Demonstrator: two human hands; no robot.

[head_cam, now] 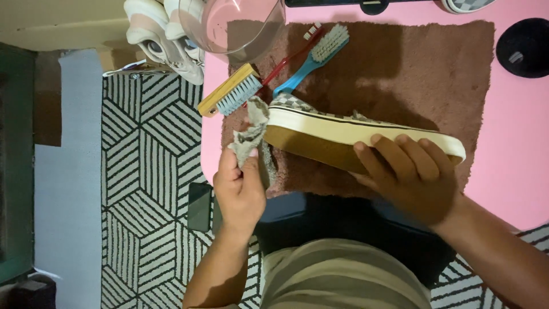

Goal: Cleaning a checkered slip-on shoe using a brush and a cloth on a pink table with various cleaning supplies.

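Observation:
My right hand (407, 171) grips a checkered slip-on shoe (343, 130) by its heel end. The shoe lies on its side over a brown towel (412, 68), with its white sidewall and tan sole turned toward me. My left hand (240, 186) pinches a crumpled grey cloth (253, 129), which touches the shoe's toe end at the left.
On the towel behind the shoe lie a wooden brush (231, 91), a blue brush (314, 57) and a red toothbrush (291, 52). A clear bowl (234, 26) stands at the back of the pink table (514, 149). Pale sneakers (166, 40), a dark phone (199, 206) and a black round object (523, 48) lie around.

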